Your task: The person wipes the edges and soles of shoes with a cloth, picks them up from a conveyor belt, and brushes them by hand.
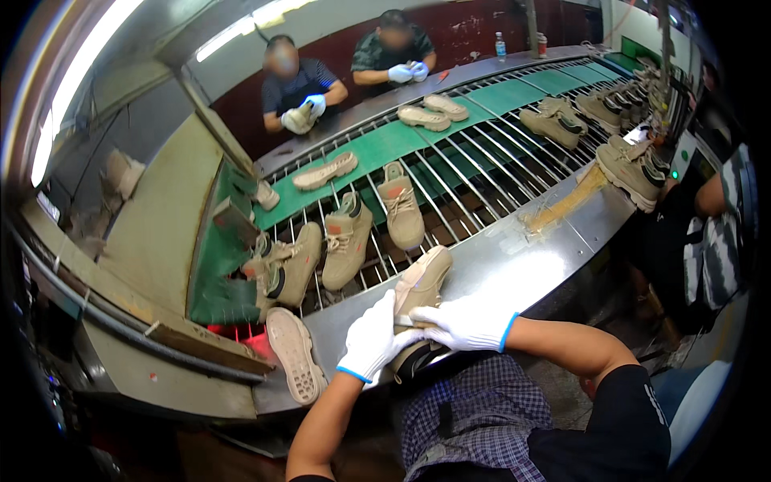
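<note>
Both gloved hands grasped a beige shoe (419, 299) at the near edge of the steel surface (514, 257); the left hand (371, 341) had its fingers clenched on its side, the right hand (468, 323) pressed over its heel; a loose sole (294, 353) lay just beside, while bare metal stayed open to the right.

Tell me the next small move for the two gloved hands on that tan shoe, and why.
Probably press along the sole edge: the left hand and right hand both clamp the tan shoe against the steel ledge, sole up.
</note>
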A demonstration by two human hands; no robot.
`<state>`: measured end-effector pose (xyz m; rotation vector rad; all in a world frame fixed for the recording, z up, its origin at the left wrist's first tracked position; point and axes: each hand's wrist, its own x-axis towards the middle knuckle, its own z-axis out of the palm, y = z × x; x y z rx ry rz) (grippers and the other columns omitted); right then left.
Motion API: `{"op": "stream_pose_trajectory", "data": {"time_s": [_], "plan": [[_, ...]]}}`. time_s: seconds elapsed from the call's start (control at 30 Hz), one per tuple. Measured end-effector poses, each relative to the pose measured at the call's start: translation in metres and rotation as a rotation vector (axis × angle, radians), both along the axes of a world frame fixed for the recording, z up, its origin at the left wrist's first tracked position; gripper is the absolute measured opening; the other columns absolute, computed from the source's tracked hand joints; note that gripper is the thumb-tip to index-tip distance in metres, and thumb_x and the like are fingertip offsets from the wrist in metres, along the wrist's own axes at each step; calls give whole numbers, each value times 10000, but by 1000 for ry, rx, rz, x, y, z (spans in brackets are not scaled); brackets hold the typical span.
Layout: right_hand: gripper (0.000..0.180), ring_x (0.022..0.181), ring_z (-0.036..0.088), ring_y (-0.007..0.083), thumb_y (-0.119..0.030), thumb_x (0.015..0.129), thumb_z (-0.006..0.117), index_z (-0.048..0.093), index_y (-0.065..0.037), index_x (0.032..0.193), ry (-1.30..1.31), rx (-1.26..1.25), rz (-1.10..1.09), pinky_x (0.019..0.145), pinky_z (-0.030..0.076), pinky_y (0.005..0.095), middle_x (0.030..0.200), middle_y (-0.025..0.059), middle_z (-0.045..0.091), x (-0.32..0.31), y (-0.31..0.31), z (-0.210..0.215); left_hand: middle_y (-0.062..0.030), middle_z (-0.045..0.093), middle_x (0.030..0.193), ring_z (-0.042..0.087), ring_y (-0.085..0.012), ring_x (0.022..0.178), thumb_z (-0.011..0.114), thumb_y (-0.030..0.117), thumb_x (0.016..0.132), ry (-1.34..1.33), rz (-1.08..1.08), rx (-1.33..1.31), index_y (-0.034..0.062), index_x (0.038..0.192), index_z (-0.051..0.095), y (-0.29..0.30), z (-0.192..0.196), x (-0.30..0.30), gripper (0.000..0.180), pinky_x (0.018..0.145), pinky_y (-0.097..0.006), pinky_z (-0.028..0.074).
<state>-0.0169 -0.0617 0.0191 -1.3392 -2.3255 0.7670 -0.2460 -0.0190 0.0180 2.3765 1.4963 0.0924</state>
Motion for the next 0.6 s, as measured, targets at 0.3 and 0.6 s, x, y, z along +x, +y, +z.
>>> {"op": "stream_pose_trajectory", "data": {"time_s": [0.3,0.6], "plan": [[527,987,738,424,-317,942,725,590,-93,1399,271,242,-799,875,590,479,1133,241,732,61,3,-118,-269,623,1305,662,-425,1166,819,463,814,-54,-57,189,24,1320,554,48,26,99,720,983,-505,555],[381,919,737,403,-234,929,680,628,-67,1268,294,145,-813,844,582,469,1003,202,737,75,-1,-134,-229,693,1169,726,-390,1044,846,469,831,-289,-130,449,17,1323,572,2,94,75,722,908,-470,588]]}}
